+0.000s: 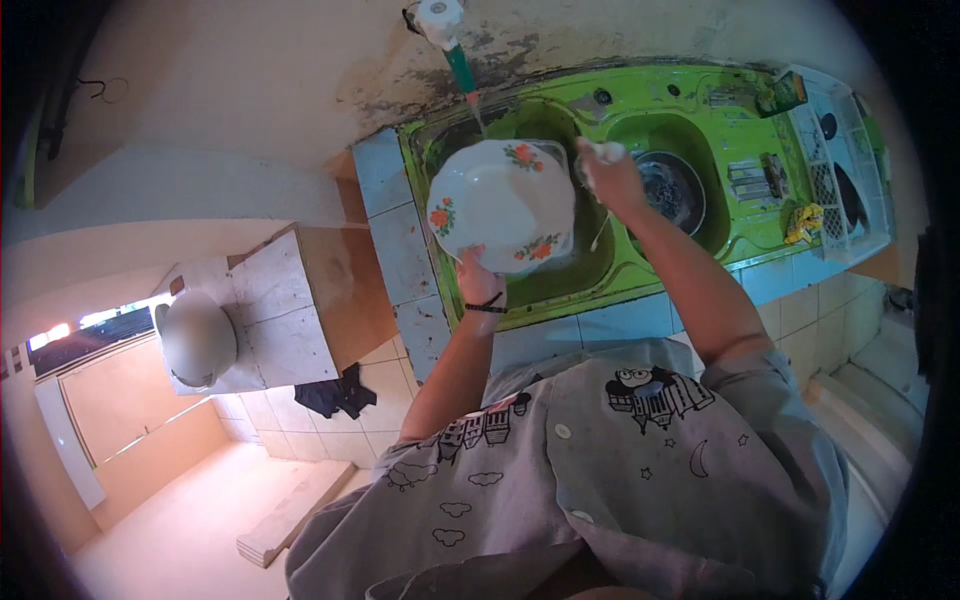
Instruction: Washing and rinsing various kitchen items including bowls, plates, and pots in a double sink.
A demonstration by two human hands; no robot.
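My left hand (480,277) grips the near rim of a large white plate (495,202) with orange-red flowers and green leaves. The plate is held over the left basin (592,262) of a green double sink, its inner face up towards me. Just right of the plate, my right hand (611,180) is closed around a whitish, foam-covered scrubber (611,152), whose exact kind is unclear. A foamy strand hangs below that hand. From the tap's green hose (459,69), a thin stream of water runs down behind the plate's far rim. A clear container edge shows partly behind the plate.
A dark round pan (675,191) with sudsy liquid sits in the right basin. Along the drainboard (742,150) lie a yellow packet (804,223) and a dark green packet (780,94). A white plastic basket (847,232) holds dark utensils at the far right. A tiled ledge (622,321) borders the sink.
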